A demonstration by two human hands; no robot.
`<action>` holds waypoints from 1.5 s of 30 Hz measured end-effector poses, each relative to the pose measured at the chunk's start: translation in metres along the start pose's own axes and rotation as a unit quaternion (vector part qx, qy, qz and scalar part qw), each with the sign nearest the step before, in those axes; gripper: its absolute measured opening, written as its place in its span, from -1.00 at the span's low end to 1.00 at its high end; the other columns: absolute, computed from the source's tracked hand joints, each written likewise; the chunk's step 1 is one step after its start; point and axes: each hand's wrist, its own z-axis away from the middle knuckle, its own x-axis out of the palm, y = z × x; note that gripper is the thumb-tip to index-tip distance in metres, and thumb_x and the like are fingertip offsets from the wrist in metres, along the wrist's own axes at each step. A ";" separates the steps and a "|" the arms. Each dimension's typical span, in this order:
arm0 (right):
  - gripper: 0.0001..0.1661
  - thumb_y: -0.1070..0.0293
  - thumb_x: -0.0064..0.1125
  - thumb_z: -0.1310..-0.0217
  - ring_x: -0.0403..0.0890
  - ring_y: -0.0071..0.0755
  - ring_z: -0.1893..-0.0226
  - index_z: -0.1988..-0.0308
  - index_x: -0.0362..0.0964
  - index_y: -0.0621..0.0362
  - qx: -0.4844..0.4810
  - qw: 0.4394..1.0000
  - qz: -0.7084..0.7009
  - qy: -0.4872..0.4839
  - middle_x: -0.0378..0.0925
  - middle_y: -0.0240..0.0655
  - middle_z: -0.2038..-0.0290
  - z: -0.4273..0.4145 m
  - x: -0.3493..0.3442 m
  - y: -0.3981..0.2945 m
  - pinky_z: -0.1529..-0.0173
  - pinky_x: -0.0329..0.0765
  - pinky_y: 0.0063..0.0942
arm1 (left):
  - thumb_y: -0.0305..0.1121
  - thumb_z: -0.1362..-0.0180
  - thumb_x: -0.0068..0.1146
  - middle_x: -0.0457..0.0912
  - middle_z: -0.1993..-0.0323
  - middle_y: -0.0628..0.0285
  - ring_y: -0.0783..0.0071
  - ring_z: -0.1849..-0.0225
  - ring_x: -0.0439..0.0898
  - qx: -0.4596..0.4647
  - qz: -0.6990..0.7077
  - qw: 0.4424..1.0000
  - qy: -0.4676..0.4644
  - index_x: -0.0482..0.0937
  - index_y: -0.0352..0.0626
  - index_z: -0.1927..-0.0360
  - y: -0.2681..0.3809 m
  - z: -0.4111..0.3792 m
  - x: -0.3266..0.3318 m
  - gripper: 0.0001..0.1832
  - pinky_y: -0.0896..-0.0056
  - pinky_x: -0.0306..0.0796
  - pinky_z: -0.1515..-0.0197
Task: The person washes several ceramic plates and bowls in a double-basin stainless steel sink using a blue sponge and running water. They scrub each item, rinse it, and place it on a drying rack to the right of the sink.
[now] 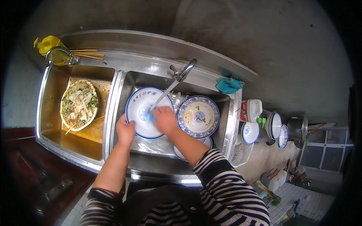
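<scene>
A large white bowl with a blue rim (141, 104) is in the right-hand basin, under water running from the tap (185, 70). My left hand (125, 130) grips its lower left rim, thumb on the inside. Inside the bowl, my right hand (164, 120) presses a blurred blue cloth (152, 116) against the surface; the fingers hide most of the cloth. To the right sits a blue-patterned plate (199, 116) with food scraps and murky liquid. Partly below it, another white dish (181, 151) is half hidden by my right forearm.
The left basin (45, 113) holds a container of food waste (80, 106). Chopsticks (89, 53) and a yellow bottle (51, 46) stand behind it. A teal cloth (229, 84) lies at the back right corner. Beyond are a white jug (251, 110) and several bowls (250, 132).
</scene>
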 end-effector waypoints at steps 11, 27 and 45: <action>-0.78 0.45 -0.01 0.04 0.45 -0.12 0.14 0.27 0.41 0.06 -0.022 1.000 0.013 -0.013 0.46 -0.23 0.18 0.012 -0.024 0.015 0.12 0.47 -0.24 | -0.69 0.05 -0.12 0.58 0.41 0.14 0.46 0.57 0.55 -0.087 0.038 0.995 -0.020 0.50 -0.32 0.11 0.044 0.019 0.003 -0.62 0.49 0.44 0.71; -0.44 0.60 0.19 0.12 0.53 -0.38 0.15 0.00 0.32 0.25 0.158 0.695 -0.688 -0.140 0.52 -0.22 0.15 0.049 -0.059 -0.005 0.02 0.45 -0.42 | 0.00 -0.31 -0.27 0.21 -0.25 -0.04 0.09 -0.21 0.27 -0.075 -0.109 0.926 -0.354 0.04 -0.16 -0.33 0.075 -0.036 0.052 -0.36 0.17 0.19 -0.21; -0.67 0.28 0.21 0.08 0.36 -0.02 0.06 0.20 0.46 0.04 -0.015 0.945 -0.222 0.238 0.39 -0.23 0.12 0.030 -0.080 -0.039 -0.03 0.33 -0.18 | -0.68 -0.03 0.03 0.58 0.15 0.13 0.40 0.16 0.57 -0.169 0.179 0.921 -0.302 0.49 -0.30 0.12 0.028 0.016 0.022 -0.71 0.37 0.45 0.07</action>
